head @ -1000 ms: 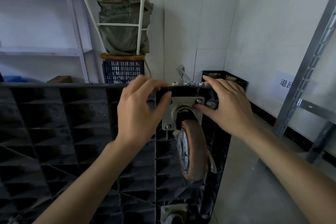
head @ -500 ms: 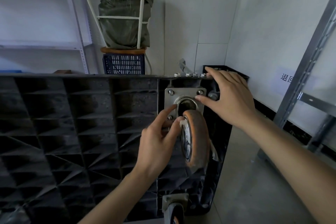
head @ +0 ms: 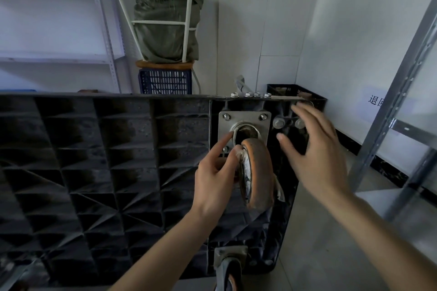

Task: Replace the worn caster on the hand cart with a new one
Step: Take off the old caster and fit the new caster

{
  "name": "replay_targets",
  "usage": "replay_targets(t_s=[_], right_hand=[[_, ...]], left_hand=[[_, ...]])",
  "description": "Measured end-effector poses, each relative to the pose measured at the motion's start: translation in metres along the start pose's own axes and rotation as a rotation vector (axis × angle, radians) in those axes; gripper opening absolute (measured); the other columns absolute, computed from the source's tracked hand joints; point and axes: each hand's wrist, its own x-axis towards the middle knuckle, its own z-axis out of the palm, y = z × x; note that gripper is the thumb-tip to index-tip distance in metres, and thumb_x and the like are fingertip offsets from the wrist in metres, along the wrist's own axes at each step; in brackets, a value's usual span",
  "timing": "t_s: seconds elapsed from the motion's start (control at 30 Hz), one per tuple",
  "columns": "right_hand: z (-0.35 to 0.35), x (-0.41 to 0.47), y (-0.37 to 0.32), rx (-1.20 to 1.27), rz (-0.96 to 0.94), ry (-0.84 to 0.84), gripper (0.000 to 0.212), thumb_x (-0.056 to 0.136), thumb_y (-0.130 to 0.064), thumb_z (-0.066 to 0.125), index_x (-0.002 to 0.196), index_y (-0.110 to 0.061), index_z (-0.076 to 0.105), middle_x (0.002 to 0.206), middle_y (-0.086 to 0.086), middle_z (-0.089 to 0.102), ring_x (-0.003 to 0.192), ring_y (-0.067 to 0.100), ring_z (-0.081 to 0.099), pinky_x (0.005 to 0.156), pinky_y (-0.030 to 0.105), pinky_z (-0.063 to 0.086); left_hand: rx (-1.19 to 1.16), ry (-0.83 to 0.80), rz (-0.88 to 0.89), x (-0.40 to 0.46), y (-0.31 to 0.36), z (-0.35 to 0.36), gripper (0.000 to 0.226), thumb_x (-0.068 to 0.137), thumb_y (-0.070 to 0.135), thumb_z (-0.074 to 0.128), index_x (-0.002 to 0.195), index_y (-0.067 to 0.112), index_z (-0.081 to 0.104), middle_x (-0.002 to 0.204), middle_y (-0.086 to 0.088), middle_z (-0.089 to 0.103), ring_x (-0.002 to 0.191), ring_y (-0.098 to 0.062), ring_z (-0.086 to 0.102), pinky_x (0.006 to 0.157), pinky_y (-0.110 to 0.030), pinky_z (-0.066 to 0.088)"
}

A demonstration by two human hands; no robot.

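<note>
The hand cart [head: 106, 172] stands on its side, its black ribbed underside facing me. At its upper right corner sits the caster: an orange, worn wheel [head: 257, 175] under a square steel mounting plate [head: 244, 125] with bolts at the corners. My left hand [head: 216, 172] is at the wheel's left side, index finger stretched up to the plate's swivel ring, the other fingers curled by the wheel's rim. My right hand [head: 314, 149] hovers spread and blurred just right of the plate, holding nothing. Several loose bolts [head: 250, 95] lie on the cart's top edge.
A second caster [head: 230, 267] shows at the cart's lower edge. Behind stand a blue crate [head: 165, 81] under a stool with a green sack, a black crate [head: 295, 92] at the wall, and grey metal shelving [head: 402, 92] at right. Concrete floor lies to the right.
My left hand came down from the cart's top edge to the wheel's left side. My right hand lifted off the plate's corner and now hovers to its right.
</note>
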Motion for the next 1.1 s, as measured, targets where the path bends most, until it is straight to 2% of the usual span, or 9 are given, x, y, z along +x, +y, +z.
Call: replay_targets(t_s=[0.13,0.23,0.37,0.47,0.53,0.67,0.8,0.93,1.1], right_hand=[[-0.001,-0.032,-0.004,0.057,0.018,-0.070,0.048,0.096,-0.036,0.063,0.141,-0.023,0.057,0.142,-0.012,0.052,0.132,0.010,0.051,0.104,0.036,0.049],[0.004,-0.038,-0.010,0.280,0.112,-0.244,0.044,0.097,-0.045,0.056,0.140,-0.033,0.057,0.134,-0.021,0.057,0.124,-0.001,0.055,0.101,0.030,0.049],[0.009,-0.035,-0.019,0.535,0.225,-0.321,0.027,0.104,-0.028,0.055,0.129,-0.035,0.064,0.119,-0.023,0.069,0.114,-0.006,0.062,0.097,0.020,0.051],[0.010,-0.034,-0.024,0.641,0.278,-0.352,0.025,0.105,-0.025,0.053,0.125,-0.036,0.065,0.113,-0.026,0.071,0.110,-0.008,0.064,0.090,0.008,0.046],[0.012,-0.035,-0.027,0.677,0.314,-0.346,0.025,0.105,-0.024,0.053,0.122,-0.040,0.064,0.112,-0.028,0.071,0.110,-0.009,0.064,0.090,0.007,0.046],[0.014,-0.036,-0.029,0.728,0.379,-0.343,0.026,0.104,-0.025,0.054,0.124,-0.040,0.065,0.112,-0.024,0.073,0.111,-0.005,0.065,0.092,0.011,0.048],[0.011,-0.041,-0.030,0.742,0.388,-0.364,0.028,0.104,-0.023,0.052,0.123,-0.041,0.062,0.107,-0.030,0.072,0.108,-0.010,0.065,0.088,0.006,0.046],[0.008,-0.046,-0.031,0.763,0.393,-0.340,0.031,0.103,-0.022,0.052,0.131,-0.033,0.061,0.106,-0.032,0.071,0.107,-0.011,0.064,0.086,0.005,0.046],[0.000,-0.054,-0.032,0.795,0.388,-0.304,0.035,0.103,-0.019,0.055,0.137,-0.023,0.062,0.119,-0.018,0.072,0.115,-0.002,0.065,0.093,0.012,0.050]], left_hand=[[0.007,0.009,0.000,0.002,-0.003,0.001,0.045,0.089,0.057,0.060,0.133,0.057,0.055,0.103,-0.038,0.060,0.089,-0.020,0.056,0.083,-0.041,0.044],[-0.002,0.018,-0.018,0.002,-0.003,0.002,0.047,0.086,0.060,0.060,0.133,0.057,0.055,0.098,-0.038,0.061,0.087,-0.024,0.058,0.088,-0.053,0.052],[-0.001,0.019,-0.014,0.001,0.000,0.003,0.050,0.084,0.061,0.062,0.134,0.056,0.055,0.102,-0.038,0.061,0.088,-0.029,0.060,0.095,-0.068,0.045],[-0.004,0.026,-0.011,0.000,0.003,0.003,0.054,0.082,0.060,0.064,0.135,0.052,0.057,0.102,-0.037,0.062,0.093,-0.047,0.066,0.096,-0.065,0.049],[-0.017,0.028,-0.022,-0.001,0.003,0.003,0.057,0.081,0.059,0.065,0.136,0.048,0.058,0.102,-0.036,0.064,0.104,-0.049,0.064,0.095,-0.059,0.054],[-0.009,0.041,-0.022,0.001,0.003,0.003,0.050,0.083,0.057,0.066,0.133,0.051,0.060,0.102,-0.034,0.066,0.102,-0.052,0.064,0.096,-0.065,0.050],[-0.012,0.028,-0.013,-0.001,0.001,0.002,0.045,0.088,0.051,0.067,0.132,0.051,0.060,0.099,-0.037,0.064,0.088,-0.027,0.061,0.098,-0.067,0.044],[-0.016,0.053,0.006,-0.006,0.004,0.004,0.044,0.090,0.048,0.067,0.134,0.044,0.062,0.102,-0.015,0.076,0.098,-0.029,0.071,0.100,-0.060,0.051],[-0.046,0.029,0.037,-0.017,0.010,0.005,0.038,0.096,0.040,0.067,0.133,0.041,0.064,0.100,0.002,0.070,0.097,-0.017,0.062,0.100,-0.058,0.049]])
